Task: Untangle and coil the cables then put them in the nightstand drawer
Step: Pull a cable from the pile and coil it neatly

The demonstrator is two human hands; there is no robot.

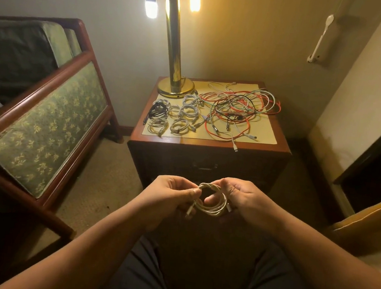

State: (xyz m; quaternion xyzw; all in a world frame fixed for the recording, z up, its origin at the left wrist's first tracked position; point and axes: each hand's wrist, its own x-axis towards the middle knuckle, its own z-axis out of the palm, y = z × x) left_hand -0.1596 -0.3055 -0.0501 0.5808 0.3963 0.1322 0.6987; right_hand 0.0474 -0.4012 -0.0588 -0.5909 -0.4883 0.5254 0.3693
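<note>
A white cable (213, 207) wound into a small coil hangs between my hands, in front of the nightstand. My left hand (169, 194) pinches the coil's left side near one plug end. My right hand (240, 196) grips the coil's right side with curled fingers. On the nightstand top (264, 139) lies a tangle of red, white, green and black cables (237, 109) on the right. Several coiled cables (176, 116), white and one black, lie on the left. The drawer front (206, 165) below is shut.
A brass lamp (175, 65) stands at the back left of the nightstand top. An upholstered bench with a wooden frame (44, 112) stands to the left. A wall corner and a dark opening (378, 172) are on the right. My knees are below.
</note>
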